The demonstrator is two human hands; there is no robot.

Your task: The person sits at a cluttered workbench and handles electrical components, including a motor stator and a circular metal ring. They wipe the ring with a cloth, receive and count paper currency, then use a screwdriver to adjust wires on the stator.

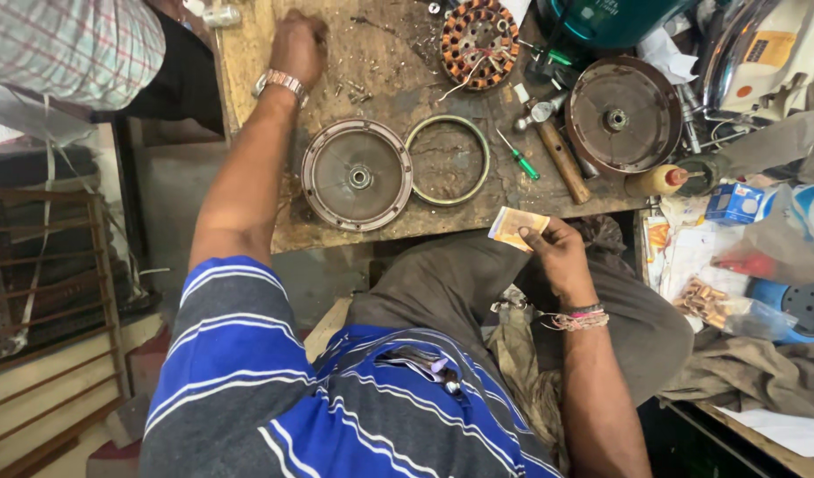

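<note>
We stretch our left hand point(297, 42) to the far side of the scarred wooden workbench point(398, 221), fingers curled into a loose fist that rests on the surface among small scattered screws point(356, 89); we cannot tell whether it pinches anything. A metal watch point(281, 83) sits on that wrist. Our right hand point(557, 258) stays close to our lap, just below the bench's near edge, its thumb and fingertips pressed on a small folded tan piece of paper point(516, 227), which juts up and to the left from the grip.

On the bench between the hands lie a round grey metal motor cover point(357, 175) and, just beside it on the right, a thin brass-coloured ring point(447, 160). Farther back sits a copper-wound stator point(479, 42). To the right of the ring are a green-handled screwdriver point(520, 159), a wooden-handled hammer point(556, 146) and a second, rust-brown round cover point(623, 116). Another person in a checked shirt point(71, 44) stands at the upper left.
</note>
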